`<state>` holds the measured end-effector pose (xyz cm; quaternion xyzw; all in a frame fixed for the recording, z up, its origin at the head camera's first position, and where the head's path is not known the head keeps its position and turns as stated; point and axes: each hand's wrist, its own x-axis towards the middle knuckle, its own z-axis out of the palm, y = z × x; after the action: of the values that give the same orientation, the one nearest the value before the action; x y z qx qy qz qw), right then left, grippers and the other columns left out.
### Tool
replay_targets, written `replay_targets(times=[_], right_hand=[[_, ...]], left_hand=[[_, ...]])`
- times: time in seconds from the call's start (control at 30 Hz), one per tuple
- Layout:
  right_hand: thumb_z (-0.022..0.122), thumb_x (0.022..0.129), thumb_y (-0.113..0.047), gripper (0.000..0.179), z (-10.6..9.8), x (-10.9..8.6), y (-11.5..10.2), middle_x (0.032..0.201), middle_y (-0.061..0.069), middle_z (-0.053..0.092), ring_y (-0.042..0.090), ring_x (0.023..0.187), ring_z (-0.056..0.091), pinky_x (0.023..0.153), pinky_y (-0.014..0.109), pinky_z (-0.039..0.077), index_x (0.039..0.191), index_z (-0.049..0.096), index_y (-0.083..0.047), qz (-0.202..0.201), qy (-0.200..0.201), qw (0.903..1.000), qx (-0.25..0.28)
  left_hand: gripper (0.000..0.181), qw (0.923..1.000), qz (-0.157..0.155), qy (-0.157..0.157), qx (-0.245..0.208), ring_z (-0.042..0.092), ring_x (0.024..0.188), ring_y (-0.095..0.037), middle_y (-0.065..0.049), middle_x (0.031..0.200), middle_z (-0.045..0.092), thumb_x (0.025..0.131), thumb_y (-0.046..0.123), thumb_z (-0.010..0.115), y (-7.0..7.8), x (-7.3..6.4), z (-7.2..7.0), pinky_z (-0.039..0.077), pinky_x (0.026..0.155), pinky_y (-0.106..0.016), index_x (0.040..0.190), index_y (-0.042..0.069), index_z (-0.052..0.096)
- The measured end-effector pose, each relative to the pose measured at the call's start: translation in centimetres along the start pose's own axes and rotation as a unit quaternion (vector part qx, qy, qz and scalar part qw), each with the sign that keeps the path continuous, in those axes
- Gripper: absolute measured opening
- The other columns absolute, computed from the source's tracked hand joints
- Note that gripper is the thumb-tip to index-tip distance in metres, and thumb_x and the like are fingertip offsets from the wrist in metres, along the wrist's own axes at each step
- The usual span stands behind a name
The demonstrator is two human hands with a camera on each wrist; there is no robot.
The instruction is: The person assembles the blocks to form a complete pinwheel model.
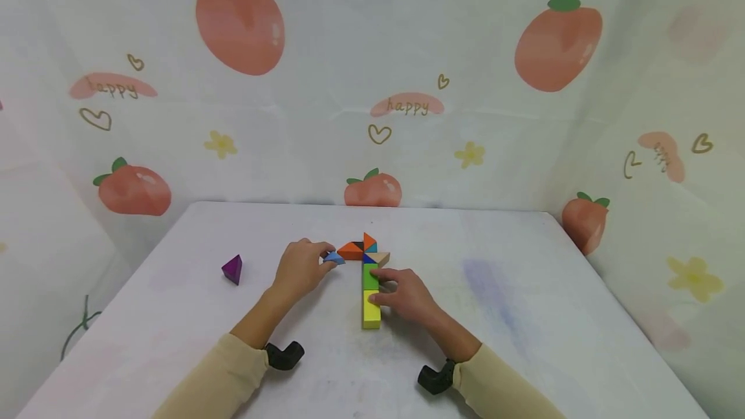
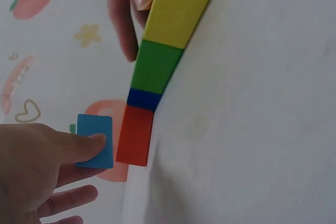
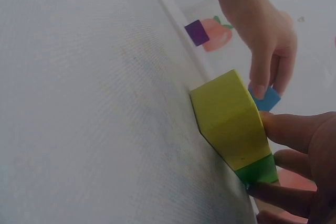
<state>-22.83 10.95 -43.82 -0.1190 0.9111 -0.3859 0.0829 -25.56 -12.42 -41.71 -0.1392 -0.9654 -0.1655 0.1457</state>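
My left hand (image 1: 300,269) pinches a light blue triangular block (image 2: 93,142) between thumb and fingers. It holds the block just left of an orange triangular block (image 1: 349,253), with a narrow gap between them in the left wrist view. My right hand (image 1: 409,296) rests along the right side of a column of blocks. Its thumb touches the yellow block (image 1: 371,318) and a fingertip lies on the green block (image 1: 368,282). Beyond the green one sit a dark blue triangular block (image 1: 367,259), a tan triangle (image 1: 382,258), a teal piece (image 1: 372,248) and another orange triangle (image 1: 368,241).
A purple triangular block (image 1: 232,270) lies apart on the left of the white table (image 1: 559,315). A dark piece (image 1: 358,245) touches the orange blocks. Behind the table hangs a white cloth (image 1: 326,50) printed with fruit, and it also covers the sides.
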Motion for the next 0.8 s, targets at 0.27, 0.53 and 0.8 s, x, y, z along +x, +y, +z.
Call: replay_targets(times=[0.27,0.53,0.8], right_hand=[[0.078,0.083,-0.034,0.052,-0.1,-0.1,0.0,0.123,0.001,0.064,0.027,0.118,0.049,0.099,0.052,0.041,0.131,0.064,-0.02,-0.011,0.001,0.9999,0.001],[0.078,0.083,-0.032,0.051,-0.2,0.0,0.1,0.12,0.001,0.066,0.027,0.117,0.05,0.099,0.052,0.04,0.13,0.064,-0.019,-0.015,-0.001,0.9999,0.008],[0.078,0.083,-0.031,0.051,-0.2,0.0,0.0,0.121,0.001,0.065,0.026,0.116,0.05,0.099,0.052,0.041,0.131,0.064,-0.019,-0.007,-0.003,0.9999,0.009]], left_hand=[[0.027,0.9993,-0.004,-0.03,0.021,0.053,0.073,-0.016,0.005,0.078,0.067,0.081,0.029,0.08,1.2,0.3,1.6,0.047,0.072,-0.032,0.104,0.016,0.076],[0.025,0.9988,-0.002,-0.044,0.021,0.052,0.073,-0.016,0.005,0.077,0.066,0.082,0.027,0.079,1.9,0.5,2.5,0.045,0.07,-0.033,0.105,0.017,0.076],[0.024,0.9998,0.001,-0.017,0.013,0.055,0.077,-0.016,0.005,0.082,0.068,0.079,0.021,0.082,2.1,0.5,2.4,0.048,0.072,-0.032,0.102,0.02,0.073]])
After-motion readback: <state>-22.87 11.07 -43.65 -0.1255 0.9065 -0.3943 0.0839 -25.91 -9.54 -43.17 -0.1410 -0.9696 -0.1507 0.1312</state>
